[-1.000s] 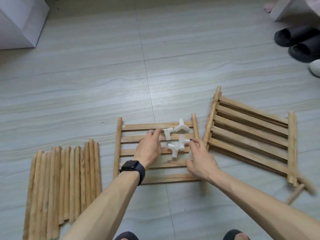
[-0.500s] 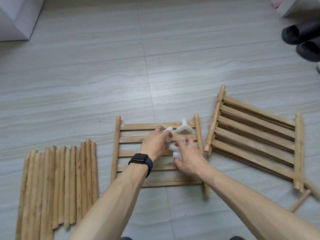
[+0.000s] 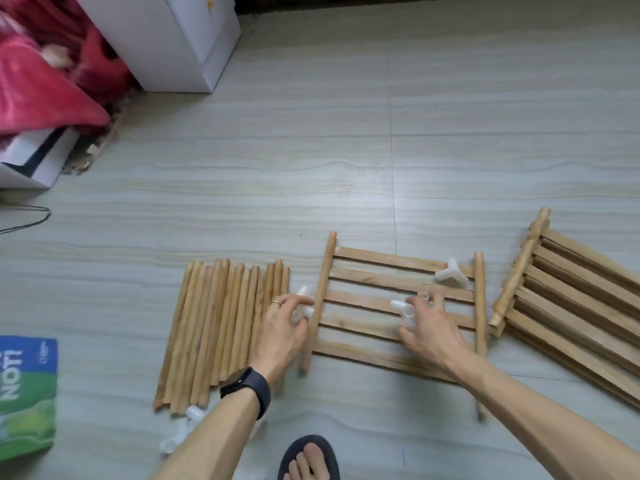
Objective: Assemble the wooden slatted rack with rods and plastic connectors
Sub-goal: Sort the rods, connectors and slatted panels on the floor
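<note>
tan rods (image 3: 221, 327), white connectors (image 3: 450, 273) — grey-streaked floor (image 3: 346, 168)

White cabinet (image 3: 166, 39), red cloth (image 3: 38, 84), green-blue packet (image 3: 26, 396), black sandal (image 3: 304, 443) on tiled floor (image 3: 346, 150).

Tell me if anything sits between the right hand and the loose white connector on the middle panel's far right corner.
Nothing visible blocks it. The loose connector lies uncovered on the middle panel, just beyond the right hand, with only bare slats between. That hand has a second connector at its fingertips.

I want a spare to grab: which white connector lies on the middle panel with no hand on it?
The loose connector at the panel's far right corner. Others are at the left hand and right hand, or on the floor.
</note>
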The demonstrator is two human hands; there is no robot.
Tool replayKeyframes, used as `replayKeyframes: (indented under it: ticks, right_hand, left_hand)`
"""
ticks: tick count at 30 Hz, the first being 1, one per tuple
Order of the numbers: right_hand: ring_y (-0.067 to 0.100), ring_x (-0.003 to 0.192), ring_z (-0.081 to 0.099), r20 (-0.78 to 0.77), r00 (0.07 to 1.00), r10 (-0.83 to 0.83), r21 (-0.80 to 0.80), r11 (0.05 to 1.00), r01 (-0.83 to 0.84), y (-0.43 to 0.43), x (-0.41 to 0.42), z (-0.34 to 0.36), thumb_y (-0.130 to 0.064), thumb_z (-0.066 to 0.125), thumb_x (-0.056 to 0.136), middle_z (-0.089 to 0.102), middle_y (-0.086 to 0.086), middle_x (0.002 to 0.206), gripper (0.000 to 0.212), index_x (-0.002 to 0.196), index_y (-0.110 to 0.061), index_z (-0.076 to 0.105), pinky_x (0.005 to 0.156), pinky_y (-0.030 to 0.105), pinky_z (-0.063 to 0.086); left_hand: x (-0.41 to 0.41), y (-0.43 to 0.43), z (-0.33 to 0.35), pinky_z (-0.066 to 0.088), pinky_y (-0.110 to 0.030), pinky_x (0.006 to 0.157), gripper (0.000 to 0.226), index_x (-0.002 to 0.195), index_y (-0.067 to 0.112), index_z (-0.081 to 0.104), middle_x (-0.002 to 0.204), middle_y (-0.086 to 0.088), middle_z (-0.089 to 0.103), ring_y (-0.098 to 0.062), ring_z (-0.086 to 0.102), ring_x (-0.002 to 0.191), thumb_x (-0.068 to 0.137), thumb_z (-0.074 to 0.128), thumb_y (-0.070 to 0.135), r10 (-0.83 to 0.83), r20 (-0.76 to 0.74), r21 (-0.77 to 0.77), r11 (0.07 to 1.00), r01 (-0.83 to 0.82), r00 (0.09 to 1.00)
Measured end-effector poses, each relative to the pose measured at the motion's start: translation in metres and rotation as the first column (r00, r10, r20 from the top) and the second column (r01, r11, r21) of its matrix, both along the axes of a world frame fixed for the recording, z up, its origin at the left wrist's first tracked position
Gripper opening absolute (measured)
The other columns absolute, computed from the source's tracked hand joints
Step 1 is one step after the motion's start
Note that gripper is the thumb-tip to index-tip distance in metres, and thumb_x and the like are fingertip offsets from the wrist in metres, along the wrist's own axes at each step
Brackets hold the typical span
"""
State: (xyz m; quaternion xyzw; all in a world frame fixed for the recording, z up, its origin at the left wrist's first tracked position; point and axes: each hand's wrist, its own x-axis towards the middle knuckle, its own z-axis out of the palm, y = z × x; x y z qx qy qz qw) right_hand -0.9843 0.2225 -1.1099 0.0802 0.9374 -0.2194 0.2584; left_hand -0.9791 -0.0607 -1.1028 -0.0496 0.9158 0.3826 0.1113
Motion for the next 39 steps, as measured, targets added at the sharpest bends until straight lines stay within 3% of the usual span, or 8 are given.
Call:
replayKeyframes:
  ticks: [5, 8, 12, 17, 22, 25, 33, 39]
  right_hand:
    - [0.029, 0.115, 0.058, 0.076, 0.976, 0.205, -0.149, 0.97, -0.192, -0.092, 0.026, 0.02, -0.044, 0.06, 0.091, 0.035, 0.006, 0.141, 0.057, 0.142, -0.024, 0.045, 0.1, 0.039, 0.048]
    - [0.025, 0.118, 0.056, 0.126, 0.953, 0.276, -0.237, 0.941, -0.242, -0.154, 0.049, 0.023, -0.046, 0.06, 0.091, 0.036, 0.004, 0.144, 0.061, 0.144, -0.022, 0.043, 0.1, 0.034, 0.047]
    - [0.029, 0.123, 0.053, 0.209, 0.931, 0.298, -0.355, 0.911, -0.212, -0.221, 0.081, 0.021, -0.042, 0.06, 0.09, 0.035, 0.005, 0.143, 0.06, 0.143, -0.02, 0.042, 0.102, 0.034, 0.044]
    - [0.03, 0.116, 0.057, 0.226, 0.892, 0.392, -0.412, 0.868, -0.277, -0.263, 0.117, 0.015, -0.035, 0.055, 0.089, 0.035, 0.005, 0.142, 0.054, 0.14, -0.022, 0.043, 0.1, 0.038, 0.047]
    - [0.031, 0.146, 0.036, 0.236, 0.832, 0.503, -0.449, 0.815, -0.365, -0.265, 0.122, 0.012, -0.028, 0.053, 0.093, 0.012, 0.005, 0.167, 0.068, 0.157, -0.031, 0.029, 0.118, 0.037, 0.032]
    - [0.02, 0.149, 0.031, 0.202, 0.811, 0.549, -0.46, 0.784, -0.417, -0.26, 0.121, 0.017, -0.019, 0.052, 0.09, 0.028, -0.001, 0.165, 0.067, 0.154, -0.033, 0.037, 0.12, 0.031, 0.028]
    - [0.02, 0.133, 0.05, 0.1, 0.84, 0.534, -0.32, 0.816, -0.481, -0.217, 0.076, 0.046, -0.024, 0.054, 0.095, 0.052, 0.0, 0.148, 0.048, 0.143, -0.028, 0.052, 0.112, 0.033, 0.041]
    - [0.028, 0.13, 0.053, 0.162, 0.842, 0.515, 0.004, 0.853, -0.522, -0.115, 0.004, 0.064, -0.033, 0.047, 0.1, 0.052, 0.006, 0.146, 0.045, 0.144, -0.024, 0.05, 0.105, 0.035, 0.044]
  left_hand:
    - [0.059, -0.097, 0.009, 0.038, -0.008, 0.071, 0.026, 0.109, 0.032, 0.067, 0.122, 0.005, 0.051, -0.005, 0.056, 0.094, 0.096, 0.058, 0.012, 0.186, 0.056, -0.16, 0.971, -0.175, 0.981]
    - [0.096, -0.144, 0.012, 0.042, -0.024, 0.074, 0.024, 0.111, 0.036, 0.066, 0.124, 0.006, 0.053, -0.008, 0.055, 0.091, 0.096, 0.06, 0.018, 0.249, 0.096, -0.307, 0.928, -0.209, 0.964]
    - [0.134, -0.172, 0.014, 0.044, -0.025, 0.077, 0.028, 0.115, 0.034, 0.066, 0.128, 0.006, 0.052, -0.015, 0.061, 0.099, 0.094, 0.061, 0.016, 0.296, 0.158, -0.376, 0.9, -0.219, 0.942]
    - [0.154, -0.172, 0.007, 0.047, -0.027, 0.086, 0.032, 0.124, 0.031, 0.062, 0.133, 0.003, 0.05, -0.021, 0.061, 0.111, 0.095, 0.059, 0.018, 0.287, 0.26, -0.368, 0.912, -0.18, 0.922]
    - [0.153, -0.162, 0.009, 0.047, -0.034, 0.1, 0.045, 0.138, 0.036, 0.05, 0.144, -0.001, 0.043, -0.025, 0.056, 0.122, 0.093, 0.055, 0.031, 0.246, 0.437, -0.388, 0.919, -0.066, 0.865]
    - [0.147, -0.156, 0.019, 0.049, -0.036, 0.097, 0.049, 0.14, 0.041, 0.046, 0.144, 0.001, 0.043, -0.024, 0.058, 0.122, 0.092, 0.055, 0.038, 0.21, 0.495, -0.425, 0.905, 0.024, 0.843]
    - [0.105, -0.137, 0.047, 0.046, -0.04, 0.102, 0.045, 0.137, 0.036, 0.054, 0.141, 0.0, 0.052, -0.025, 0.048, 0.13, 0.093, 0.048, 0.031, 0.108, 0.623, -0.544, 0.771, 0.33, 0.775]
    - [0.042, -0.078, 0.06, 0.05, -0.042, 0.1, 0.042, 0.138, 0.025, 0.056, 0.139, -0.007, 0.053, -0.027, 0.054, 0.121, 0.097, 0.046, 0.026, -0.041, 0.594, -0.513, 0.75, 0.417, 0.803]
